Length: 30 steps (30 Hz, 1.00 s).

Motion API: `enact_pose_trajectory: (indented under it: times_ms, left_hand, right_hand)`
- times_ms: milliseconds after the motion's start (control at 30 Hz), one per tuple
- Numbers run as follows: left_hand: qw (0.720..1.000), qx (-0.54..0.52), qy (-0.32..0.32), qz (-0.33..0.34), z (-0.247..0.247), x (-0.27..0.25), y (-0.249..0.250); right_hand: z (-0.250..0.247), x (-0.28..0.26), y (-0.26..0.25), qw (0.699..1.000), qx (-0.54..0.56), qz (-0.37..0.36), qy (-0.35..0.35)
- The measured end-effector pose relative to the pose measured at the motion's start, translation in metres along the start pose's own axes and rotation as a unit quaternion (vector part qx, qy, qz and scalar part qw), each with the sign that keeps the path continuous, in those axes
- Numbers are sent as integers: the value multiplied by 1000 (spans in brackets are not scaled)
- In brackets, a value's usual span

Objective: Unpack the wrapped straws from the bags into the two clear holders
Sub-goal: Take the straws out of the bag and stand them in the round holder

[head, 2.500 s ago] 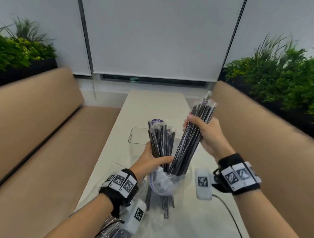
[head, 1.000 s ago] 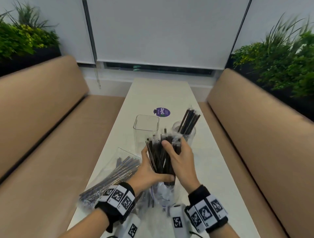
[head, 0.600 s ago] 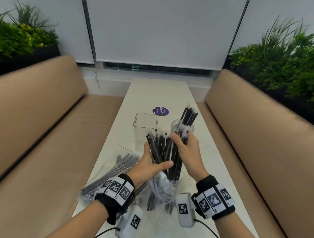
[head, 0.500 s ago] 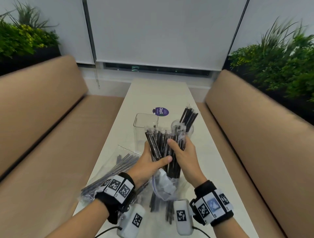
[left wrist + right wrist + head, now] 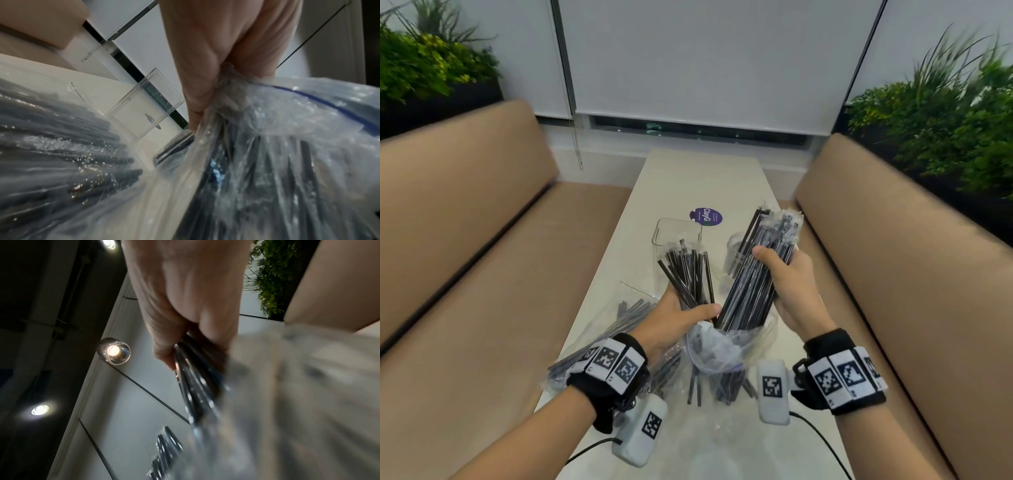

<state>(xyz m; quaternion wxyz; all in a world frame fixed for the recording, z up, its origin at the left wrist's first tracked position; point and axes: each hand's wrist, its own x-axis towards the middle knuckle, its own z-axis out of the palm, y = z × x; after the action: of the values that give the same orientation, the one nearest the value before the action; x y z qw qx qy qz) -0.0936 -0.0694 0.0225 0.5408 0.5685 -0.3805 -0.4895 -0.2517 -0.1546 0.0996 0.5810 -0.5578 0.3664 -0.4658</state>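
Observation:
In the head view my left hand [image 5: 685,313] grips the neck of a clear zip bag [image 5: 722,346] held upright over the table, with several wrapped black straws [image 5: 688,270] fanning up out of it. My right hand [image 5: 782,274] grips a thick bundle of wrapped straws [image 5: 753,284], tilted up to the right, its lower ends at the bag's mouth. The square clear holder [image 5: 676,233] stands empty behind the bag. The round clear holder [image 5: 734,253], with a few straws in it, is partly hidden behind the bundle. The left wrist view shows the bag [image 5: 287,146] and square holder [image 5: 148,104].
A second bag of straws [image 5: 626,318] lies on the white table [image 5: 702,178] at the left, under my left wrist. A purple sticker [image 5: 706,216] sits beyond the holders. Tan benches [image 5: 893,274] flank the narrow table, with plants behind them. Cables trail at the near edge.
My right hand has pulled a thick bundle of straws up and to the right, away from those left in the bag. My left hand keeps its hold on the bag.

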Motion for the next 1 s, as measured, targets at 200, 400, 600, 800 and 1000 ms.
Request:
enact_pose_trajectory:
  times_ms: [200, 400, 600, 800, 1000]
  left_hand:
    - [999, 40, -18, 17, 1, 0, 4]
    - [993, 107, -47, 29, -3, -4, 3]
    - [995, 86, -32, 23, -11, -8, 0]
    - [997, 73, -17, 14, -19, -10, -5]
    - [997, 67, -9, 20, -23, -13, -10]
  right_hand:
    - [-4, 11, -31, 999, 34, -16, -25]
    - [-6, 24, -53, 998, 41, -43, -11]
    - [-19, 67, -113, 994, 20, -106, 20]
    - [5, 111, -127, 964, -100, -241, 59]
    - [35, 124, -30, 930, -278, -239, 9]
